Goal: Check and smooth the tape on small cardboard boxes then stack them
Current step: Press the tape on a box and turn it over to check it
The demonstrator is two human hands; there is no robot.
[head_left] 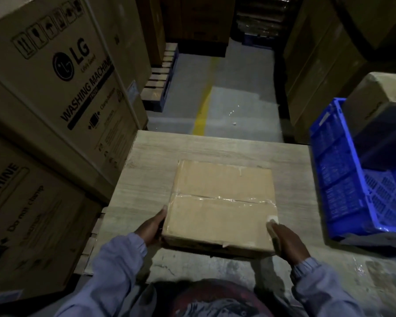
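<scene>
Lower centre: the left hand (151, 228) and right hand (286, 241) grip opposite edges of a flat, square cardboard box (217, 223); glossy wrinkled tape (224, 199) crosses its top.

1. Your small box (222, 220) is plain brown cardboard, matt, with scuffed edges.
2. The tape (226, 199) over its top seam is clear film, glossy and wrinkled.
3. The table (151, 170) beneath shows pale wood grain with a dull finish.
4. On your right, the crate (334, 179) is bright blue plastic with fine lattice walls.
5. The big cartons (55, 88) on your left are matt brown cardboard, printed black.
6. Your sleeves (117, 264) are pale, soft cloth.
</scene>
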